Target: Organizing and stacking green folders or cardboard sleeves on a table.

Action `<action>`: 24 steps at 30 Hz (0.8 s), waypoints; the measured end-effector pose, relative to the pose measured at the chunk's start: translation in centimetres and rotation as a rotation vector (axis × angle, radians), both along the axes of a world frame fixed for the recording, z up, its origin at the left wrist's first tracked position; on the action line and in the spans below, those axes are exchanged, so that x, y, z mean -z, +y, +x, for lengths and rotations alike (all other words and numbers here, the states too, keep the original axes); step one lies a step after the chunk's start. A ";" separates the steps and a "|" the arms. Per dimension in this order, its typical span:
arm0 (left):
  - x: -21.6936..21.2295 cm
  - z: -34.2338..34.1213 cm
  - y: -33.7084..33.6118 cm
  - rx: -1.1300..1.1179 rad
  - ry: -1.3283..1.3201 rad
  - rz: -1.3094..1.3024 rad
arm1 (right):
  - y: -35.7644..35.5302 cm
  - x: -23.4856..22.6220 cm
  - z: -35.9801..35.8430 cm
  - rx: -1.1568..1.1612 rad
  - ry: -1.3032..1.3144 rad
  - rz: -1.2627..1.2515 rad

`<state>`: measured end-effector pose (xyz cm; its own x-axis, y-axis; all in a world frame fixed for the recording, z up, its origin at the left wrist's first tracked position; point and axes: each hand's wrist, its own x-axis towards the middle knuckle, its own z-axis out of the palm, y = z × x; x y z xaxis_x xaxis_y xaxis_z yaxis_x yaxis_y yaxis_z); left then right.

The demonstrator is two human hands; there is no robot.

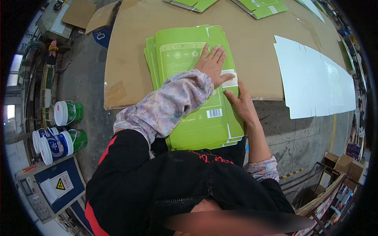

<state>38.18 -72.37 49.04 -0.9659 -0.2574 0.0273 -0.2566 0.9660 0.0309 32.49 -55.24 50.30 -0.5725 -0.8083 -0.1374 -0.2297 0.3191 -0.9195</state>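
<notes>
A stack of flat green cardboard box blanks lies on a big brown cardboard sheet on the floor. My left hand presses flat on the top blank, fingers spread, its thumb beside a white label. At the stack's right edge, just below that label, my right hand rests with its fingers touching the top blank's rim. Neither hand closes around anything. A patterned sleeve covers my left forearm.
A white flat sheet lies to the right on the brown sheet and concrete floor. More green blanks sit at the far edge. White and green buckets stand left. Cardboard boxes crowd the lower right.
</notes>
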 end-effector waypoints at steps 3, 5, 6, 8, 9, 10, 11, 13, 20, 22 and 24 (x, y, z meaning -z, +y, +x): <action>0.3 -0.5 -0.2 -0.015 0.009 -0.007 | 0.2 0.0 0.2 0.010 -0.003 0.032; 0.0 -0.8 -0.3 -0.039 0.000 -0.036 | 0.2 0.1 0.2 0.011 0.007 0.040; 0.1 -1.1 -0.4 -0.039 -0.002 -0.036 | 0.2 0.0 0.2 0.009 0.010 0.021; 0.2 -1.5 -0.4 -0.066 0.006 -0.043 | 0.3 0.0 0.3 0.009 0.010 0.002; 0.3 -1.4 -0.4 -0.064 0.003 -0.043 | 0.2 0.0 0.3 0.013 0.016 0.017; 0.3 -1.4 -0.5 -0.065 0.014 -0.042 | 0.3 0.1 0.3 0.020 0.023 0.032; 0.3 -1.4 -0.5 -0.065 0.024 -0.040 | 0.3 0.2 0.3 0.024 0.020 0.033; 0.5 -1.4 -0.4 -0.067 0.035 -0.031 | 0.3 0.3 0.4 0.028 0.016 0.023; 0.4 -1.9 -0.4 -0.061 -0.034 -0.075 | 0.6 1.8 -0.2 0.012 0.056 0.004; 1.0 -1.6 -0.9 -0.041 -0.003 -0.072 | 0.3 1.3 -0.2 0.014 0.011 0.033; 1.1 -1.1 -1.0 -0.004 0.039 -0.080 | 0.4 1.7 -0.3 0.020 -0.013 0.002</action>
<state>37.13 -73.32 47.90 -0.9626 -0.2569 0.0855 -0.2607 0.9648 -0.0362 32.21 -54.87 48.55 -0.5866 -0.7965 -0.1467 -0.2116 0.3256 -0.9215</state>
